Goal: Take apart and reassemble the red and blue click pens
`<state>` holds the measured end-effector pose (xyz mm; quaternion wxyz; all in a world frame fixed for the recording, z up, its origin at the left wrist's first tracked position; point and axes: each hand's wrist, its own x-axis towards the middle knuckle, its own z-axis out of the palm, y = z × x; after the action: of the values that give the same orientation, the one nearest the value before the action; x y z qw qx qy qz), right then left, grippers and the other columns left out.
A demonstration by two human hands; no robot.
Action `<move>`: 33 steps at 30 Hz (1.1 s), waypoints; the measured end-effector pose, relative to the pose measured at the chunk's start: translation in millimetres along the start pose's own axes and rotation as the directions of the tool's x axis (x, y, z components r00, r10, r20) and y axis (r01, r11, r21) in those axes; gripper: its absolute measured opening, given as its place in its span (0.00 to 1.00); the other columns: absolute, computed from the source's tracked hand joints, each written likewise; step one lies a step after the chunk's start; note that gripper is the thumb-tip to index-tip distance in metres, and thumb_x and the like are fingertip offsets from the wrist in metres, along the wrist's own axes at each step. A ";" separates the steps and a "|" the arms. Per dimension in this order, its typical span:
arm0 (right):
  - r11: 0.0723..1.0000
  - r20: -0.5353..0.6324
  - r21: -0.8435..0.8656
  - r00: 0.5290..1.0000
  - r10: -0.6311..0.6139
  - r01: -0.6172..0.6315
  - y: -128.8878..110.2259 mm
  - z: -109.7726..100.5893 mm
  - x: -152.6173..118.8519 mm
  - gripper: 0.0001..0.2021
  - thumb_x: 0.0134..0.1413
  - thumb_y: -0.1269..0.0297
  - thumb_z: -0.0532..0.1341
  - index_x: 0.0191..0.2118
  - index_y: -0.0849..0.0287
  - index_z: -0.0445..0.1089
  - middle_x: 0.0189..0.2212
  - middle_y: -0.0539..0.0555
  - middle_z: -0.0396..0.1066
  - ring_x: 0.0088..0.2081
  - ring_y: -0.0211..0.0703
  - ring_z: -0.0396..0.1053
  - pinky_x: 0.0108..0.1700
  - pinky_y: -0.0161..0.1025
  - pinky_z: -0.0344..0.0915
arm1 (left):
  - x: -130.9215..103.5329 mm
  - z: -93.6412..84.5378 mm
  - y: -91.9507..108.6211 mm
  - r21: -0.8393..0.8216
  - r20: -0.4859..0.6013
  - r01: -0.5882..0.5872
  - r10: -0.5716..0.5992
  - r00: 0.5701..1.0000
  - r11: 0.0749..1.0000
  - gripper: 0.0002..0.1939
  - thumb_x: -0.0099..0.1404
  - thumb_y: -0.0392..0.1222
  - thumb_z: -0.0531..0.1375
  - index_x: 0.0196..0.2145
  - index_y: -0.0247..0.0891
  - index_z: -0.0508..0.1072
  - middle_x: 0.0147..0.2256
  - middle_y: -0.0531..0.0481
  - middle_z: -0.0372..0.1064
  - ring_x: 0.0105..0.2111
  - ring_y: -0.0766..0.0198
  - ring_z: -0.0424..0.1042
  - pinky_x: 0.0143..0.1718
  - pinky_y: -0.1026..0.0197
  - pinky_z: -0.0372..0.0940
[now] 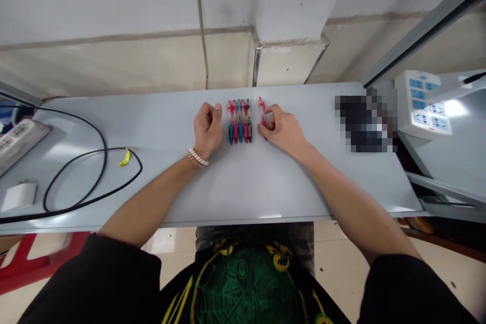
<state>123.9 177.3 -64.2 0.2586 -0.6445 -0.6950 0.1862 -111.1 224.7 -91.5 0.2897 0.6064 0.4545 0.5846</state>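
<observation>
Partly behind the right grip, one red pen.

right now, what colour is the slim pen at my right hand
Mostly pinkish red: the slim pen at your right hand, head view.

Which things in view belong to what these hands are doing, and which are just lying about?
In hand or close by:
- red pen, held in the right hand
- row of five pens, beside the left hand

Seemingly just lying about:
- black cable
- yellow tag
- white adapter
- dark item, too pixelated to identify
</observation>
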 end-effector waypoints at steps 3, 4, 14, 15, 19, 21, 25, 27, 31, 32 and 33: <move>0.996 0.000 -0.039 0.997 -0.075 0.075 2.5 -1.4 -1.1 0.19 0.57 0.70 0.61 0.55 0.61 0.69 0.25 0.47 0.68 0.27 0.44 0.62 0.37 0.44 0.61 | -0.2 -0.5 0.4 0.005 0.003 -0.013 0.013 1.000 1.000 0.36 0.71 0.78 0.59 0.27 0.44 0.56 0.22 0.58 0.51 0.22 0.66 0.52 0.26 0.56 0.48; 0.996 -0.008 -0.027 0.996 -0.091 0.091 4.2 -2.1 -1.1 0.19 0.57 0.70 0.60 0.54 0.60 0.69 0.25 0.47 0.67 0.26 0.43 0.61 0.37 0.44 0.61 | -0.3 -0.6 0.7 0.012 0.005 -0.018 0.018 1.000 1.000 0.36 0.71 0.78 0.59 0.27 0.44 0.56 0.22 0.58 0.52 0.22 0.66 0.52 0.26 0.56 0.48; 0.812 -0.168 0.503 0.955 -0.246 0.298 -17.4 1.8 -19.8 0.11 0.66 0.55 0.65 0.47 0.51 0.65 0.31 0.46 0.70 0.30 0.38 0.68 0.32 0.37 0.67 | -14.1 -2.1 28.5 -0.299 0.278 0.213 -0.128 0.952 0.930 0.32 0.64 0.70 0.73 0.49 0.39 0.76 0.35 0.47 0.81 0.31 0.62 0.80 0.36 0.58 0.75; 0.788 -0.127 0.543 0.956 -0.263 0.289 -22.7 3.8 -24.0 0.12 0.66 0.54 0.66 0.46 0.51 0.65 0.32 0.47 0.71 0.30 0.37 0.68 0.32 0.37 0.68 | -17.1 -2.9 33.5 -0.348 0.364 0.290 -0.156 0.918 0.892 0.35 0.64 0.68 0.74 0.54 0.39 0.76 0.39 0.45 0.83 0.35 0.59 0.83 0.42 0.55 0.79; 0.688 -0.052 0.690 0.963 -0.265 0.226 -36.3 8.1 -34.1 0.17 0.64 0.49 0.70 0.44 0.52 0.65 0.31 0.46 0.71 0.29 0.35 0.68 0.30 0.36 0.72 | -25.0 -5.4 50.0 -0.426 0.484 0.419 -0.189 0.855 0.802 0.29 0.64 0.62 0.76 0.50 0.39 0.77 0.40 0.45 0.85 0.38 0.59 0.85 0.44 0.56 0.82; 0.607 0.008 0.783 0.972 -0.234 0.139 -39.2 6.9 -34.4 0.21 0.65 0.43 0.70 0.46 0.52 0.65 0.31 0.46 0.74 0.28 0.36 0.71 0.29 0.36 0.75 | -25.9 -5.6 55.4 -0.469 0.426 0.412 -0.208 0.881 0.781 0.26 0.62 0.60 0.78 0.45 0.40 0.77 0.38 0.48 0.84 0.37 0.62 0.85 0.42 0.60 0.82; 0.480 0.137 0.877 0.973 -0.185 -0.033 -42.9 3.6 -33.2 0.26 0.61 0.36 0.71 0.45 0.54 0.69 0.27 0.46 0.77 0.24 0.38 0.75 0.27 0.37 0.76 | -26.3 -3.8 63.6 -0.513 0.325 0.382 -0.238 0.915 0.769 0.25 0.59 0.59 0.80 0.41 0.41 0.78 0.37 0.49 0.85 0.37 0.64 0.85 0.41 0.64 0.82; 0.471 0.104 0.882 0.984 -0.145 -0.024 -44.4 4.8 -34.3 0.27 0.58 0.34 0.72 0.41 0.55 0.72 0.26 0.47 0.76 0.22 0.37 0.73 0.24 0.37 0.74 | -28.3 -1.9 67.7 -0.500 0.280 0.366 -0.253 0.926 0.785 0.24 0.60 0.59 0.80 0.40 0.40 0.78 0.37 0.48 0.85 0.37 0.62 0.86 0.41 0.63 0.82; 0.618 -0.112 0.769 0.987 -0.118 0.161 -46.3 9.3 -39.4 0.24 0.62 0.35 0.70 0.39 0.55 0.78 0.25 0.48 0.75 0.22 0.36 0.71 0.25 0.38 0.71 | -35.1 3.4 75.5 -0.489 0.160 0.360 -0.324 0.932 0.794 0.26 0.57 0.59 0.80 0.38 0.38 0.78 0.35 0.46 0.85 0.34 0.62 0.86 0.41 0.62 0.83; 0.667 -0.185 0.708 0.973 -0.139 0.230 -46.7 9.5 -40.6 0.22 0.64 0.37 0.69 0.39 0.54 0.79 0.26 0.49 0.76 0.23 0.37 0.72 0.28 0.39 0.73 | -36.8 4.5 77.1 -0.495 0.134 0.361 -0.341 0.930 0.791 0.26 0.56 0.59 0.81 0.37 0.38 0.78 0.34 0.47 0.85 0.34 0.62 0.86 0.40 0.62 0.82; 0.704 -0.256 0.645 0.952 -0.166 0.296 -47.2 9.1 -41.6 0.21 0.66 0.39 0.68 0.38 0.53 0.79 0.28 0.51 0.78 0.26 0.39 0.74 0.31 0.41 0.74 | -38.2 5.4 78.3 -0.503 0.114 0.360 -0.352 0.929 0.786 0.26 0.55 0.59 0.81 0.37 0.38 0.78 0.34 0.47 0.85 0.34 0.62 0.86 0.40 0.62 0.82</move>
<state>82.1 132.0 -48.5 0.5575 -0.4274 -0.6287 0.3334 -85.6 158.9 -40.2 0.5493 0.4140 0.3854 0.6150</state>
